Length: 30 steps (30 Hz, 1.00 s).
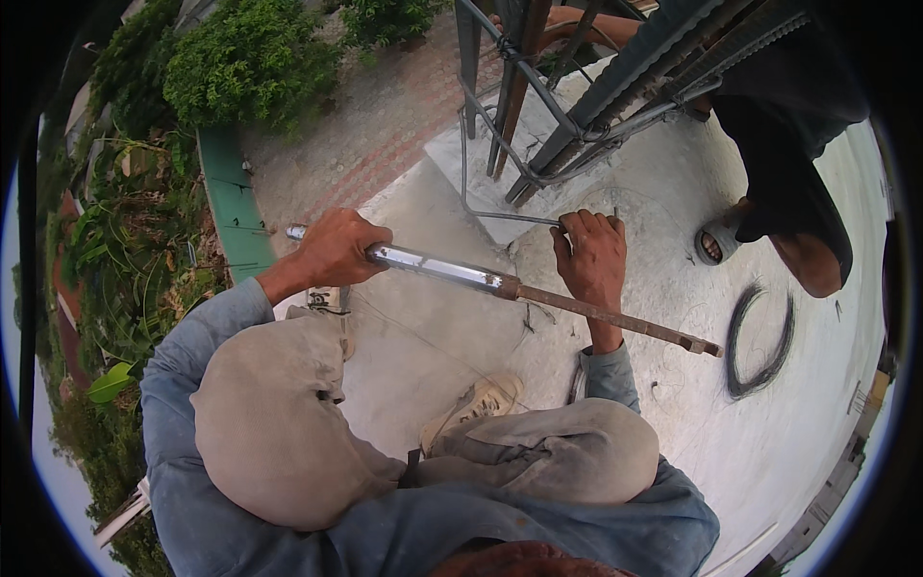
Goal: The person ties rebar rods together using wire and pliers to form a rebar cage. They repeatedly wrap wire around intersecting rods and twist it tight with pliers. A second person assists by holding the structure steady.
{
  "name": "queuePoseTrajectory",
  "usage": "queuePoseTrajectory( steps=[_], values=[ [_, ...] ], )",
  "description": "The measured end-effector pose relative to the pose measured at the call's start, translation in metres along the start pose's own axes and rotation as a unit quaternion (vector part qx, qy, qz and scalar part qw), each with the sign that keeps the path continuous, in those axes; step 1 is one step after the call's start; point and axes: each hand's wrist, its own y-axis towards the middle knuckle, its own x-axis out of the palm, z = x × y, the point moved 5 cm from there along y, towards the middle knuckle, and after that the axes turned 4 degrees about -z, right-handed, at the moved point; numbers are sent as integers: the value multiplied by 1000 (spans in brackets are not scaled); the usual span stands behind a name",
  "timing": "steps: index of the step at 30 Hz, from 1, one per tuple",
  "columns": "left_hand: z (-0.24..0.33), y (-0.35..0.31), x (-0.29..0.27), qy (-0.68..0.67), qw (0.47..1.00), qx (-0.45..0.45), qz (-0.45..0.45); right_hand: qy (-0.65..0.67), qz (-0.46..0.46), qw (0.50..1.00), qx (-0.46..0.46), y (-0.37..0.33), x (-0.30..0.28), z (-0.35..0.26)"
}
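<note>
I had left hand (336,245) clamped on long silver-brown metal bar (447,269), right hand (591,255) on bent grey steel rod (511,217); steadying rod seemed key.

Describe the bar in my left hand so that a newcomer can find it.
Start from the tall steel rods over the pale floor. Lower in the picture, your left hand grips the bar. Unlike the rods, it changes from shiny silver to rusty brown.

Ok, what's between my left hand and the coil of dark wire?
In the head view, the metal bar in your left hand spans most of it, crossing your right wrist.
</note>
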Motion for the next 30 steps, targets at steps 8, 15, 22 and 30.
queuePoseTrajectory(
  steps=[8, 15, 22, 30],
  values=[
    [19, -62, -87, 182, 979, -15, 92, -1, -7, 1000, -13, 0, 0, 3],
    [-16, -178, -106, 216, 958, -157, 109, -19, 17, 999, -21, 8, 4, 10],
    [-81, -252, -70, 291, 884, -241, 276, -45, -17, 999, -1, 10, 12, 16],
    [-117, -278, -38, 358, 813, -263, 375, 333, 142, 918, 164, -29, 37, -71]
  ],
)
